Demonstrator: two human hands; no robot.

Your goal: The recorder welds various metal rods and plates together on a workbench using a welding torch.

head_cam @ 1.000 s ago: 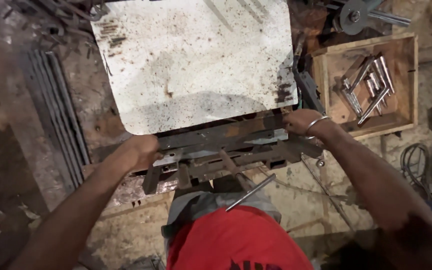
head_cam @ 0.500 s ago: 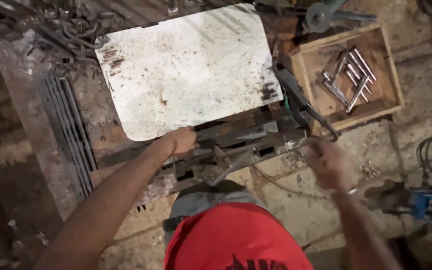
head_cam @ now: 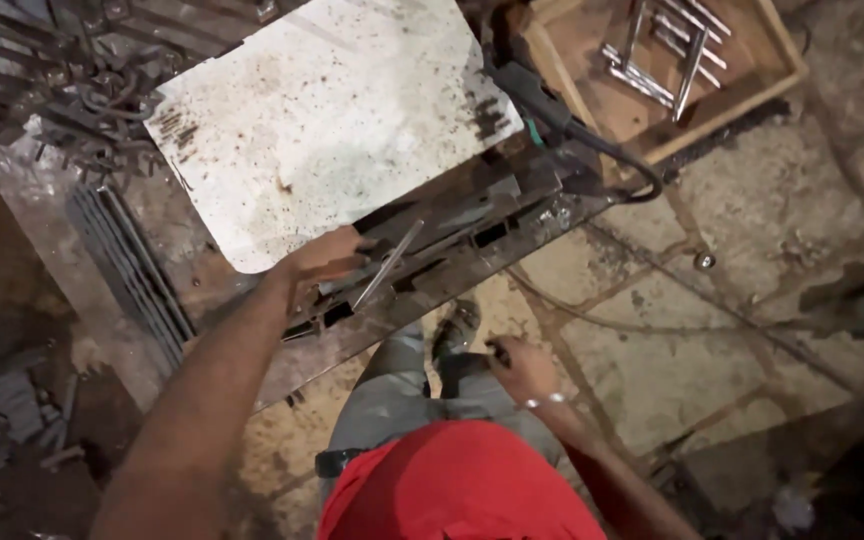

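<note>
Thin metal rod (head_cam: 388,264) lies slanted, perhaps loose, on frame (head_cam: 472,235).

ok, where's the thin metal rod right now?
Head view, centre-left: the thin metal rod lies slanted on the steel frame, beside the left hand, below the white sheet.

No packages, labels, signs, screens.

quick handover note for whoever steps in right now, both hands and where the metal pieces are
Left hand: resting on the dark steel frame at the bench edge, fingers by a thin metal rod lying across it; whether it grips anything is unclear.
Right hand: low by the knee, away from the bench, grip unclear.
White metal sheet lies flat behind the frame. Wooden box of short steel bars sits at the upper right, a black cable beside it.
Done: frame and rod lie on the bench. Left: nothing visibly joined yet.
</note>
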